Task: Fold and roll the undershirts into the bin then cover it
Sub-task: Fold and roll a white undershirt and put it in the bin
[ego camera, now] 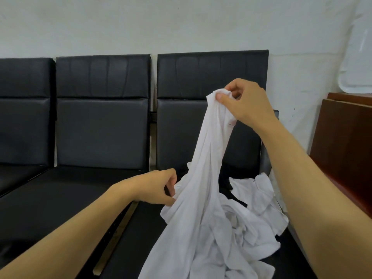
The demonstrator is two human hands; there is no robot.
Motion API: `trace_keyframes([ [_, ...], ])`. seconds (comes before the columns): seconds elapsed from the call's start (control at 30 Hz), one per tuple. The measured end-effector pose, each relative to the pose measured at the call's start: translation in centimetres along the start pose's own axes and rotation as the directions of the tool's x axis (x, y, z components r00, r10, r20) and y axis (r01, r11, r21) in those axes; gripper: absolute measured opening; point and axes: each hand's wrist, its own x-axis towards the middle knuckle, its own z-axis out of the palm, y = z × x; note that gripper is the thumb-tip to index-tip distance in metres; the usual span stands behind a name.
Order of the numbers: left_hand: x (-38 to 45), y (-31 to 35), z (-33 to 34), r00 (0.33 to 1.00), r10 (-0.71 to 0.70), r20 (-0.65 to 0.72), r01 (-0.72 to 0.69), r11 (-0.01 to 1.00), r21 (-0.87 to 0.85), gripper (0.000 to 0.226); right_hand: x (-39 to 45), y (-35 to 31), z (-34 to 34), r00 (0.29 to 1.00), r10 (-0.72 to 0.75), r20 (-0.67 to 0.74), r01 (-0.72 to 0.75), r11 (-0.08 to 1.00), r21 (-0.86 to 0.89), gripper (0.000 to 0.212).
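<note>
The white undershirt point(203, 168) hangs over the right-hand black seat point(141, 228), its top pinched in the right hand point(245, 103) and its left edge in the left hand point(159, 188), its tail trailing into the near pile point(251, 208), so lifting could drag neighbouring undershirts off.

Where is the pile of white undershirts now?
In the head view, the pile of undershirts lies low right on the rightmost black seat, beside the wooden cabinet.
</note>
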Motion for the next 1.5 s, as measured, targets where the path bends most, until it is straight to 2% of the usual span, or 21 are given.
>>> trace_keyframes([
  [0.13,0.3,-0.1,0.2,0.993,0.121,-0.016,-0.122,0.991,-0.054,0.031,-0.1,1.1,0.1,0.999,0.030,-0.013,-0.031,0.999,-0.016,0.030],
  [0.23,0.6,-0.3,1.0,0.984,0.163,0.079,-0.159,0.986,-0.044,0.021,-0.1,1.8,0.0,0.999,0.047,-0.023,-0.047,0.999,-0.012,0.032],
  [0.37,1.1,-0.7,2.4,0.967,0.152,0.206,-0.136,0.986,-0.091,0.024,-0.1,2.1,-0.1,0.998,0.054,-0.028,-0.055,0.998,-0.014,0.033],
  [0.53,1.1,-0.9,2.7,0.916,0.132,0.379,-0.002,0.946,-0.325,0.036,-0.2,2.3,-0.1,0.998,0.060,-0.024,-0.060,0.998,-0.019,0.033],
  [0.63,0.9,-1.3,2.5,0.895,0.104,0.433,0.020,0.962,-0.273,0.039,-0.2,2.5,-0.1,0.997,0.066,-0.028,-0.067,0.997,-0.031,0.033],
  [0.87,-0.6,-2.2,0.3,0.918,0.027,0.395,0.058,0.978,-0.201,0.036,-0.3,2.7,0.3,0.997,0.077,-0.031,-0.078,0.996,-0.039,0.032],
  [1.0,-2.0,-1.9,-1.6,0.947,-0.060,0.316,0.111,0.983,-0.148,0.034,-0.2,2.8,0.5,0.995,0.092,-0.043,-0.094,0.994,-0.046,0.033],
  [1.13,-3.6,1.3,-2.9,0.962,0.070,0.264,0.041,0.919,-0.392,0.028,-0.1,2.7,0.7,0.996,0.083,-0.035,-0.084,0.995,-0.046,0.033],
  [1.2,-3.2,3.3,-2.2,0.965,0.097,0.244,0.023,0.893,-0.449,0.027,-0.1,2.5,0.8,0.996,0.080,-0.033,-0.081,0.996,-0.043,0.033],
  [1.37,0.3,6.0,3.8,0.959,0.014,0.282,0.154,0.809,-0.567,0.039,-0.1,1.9,1.2,0.997,0.072,-0.017,-0.072,0.997,-0.038,0.033],
  [1.5,2.1,4.6,8.3,0.950,-0.054,0.307,0.245,0.738,-0.628,0.031,-0.2,2.0,0.9,0.998,0.058,-0.014,-0.058,0.997,-0.047,0.033],
])
